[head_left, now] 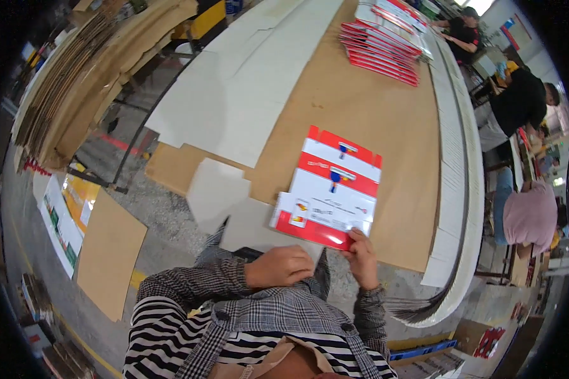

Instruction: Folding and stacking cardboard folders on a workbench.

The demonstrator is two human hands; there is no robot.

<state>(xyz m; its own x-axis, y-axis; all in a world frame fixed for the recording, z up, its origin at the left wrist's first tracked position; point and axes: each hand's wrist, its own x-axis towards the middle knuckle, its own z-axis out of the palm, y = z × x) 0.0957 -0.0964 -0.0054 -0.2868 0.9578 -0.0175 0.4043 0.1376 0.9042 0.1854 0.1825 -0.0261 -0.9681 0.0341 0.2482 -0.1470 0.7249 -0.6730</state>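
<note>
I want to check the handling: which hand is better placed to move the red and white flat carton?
Probably the right hand: its fingers already touch the near edge of the carton. The left hand is closed, resting apart from it.
</note>
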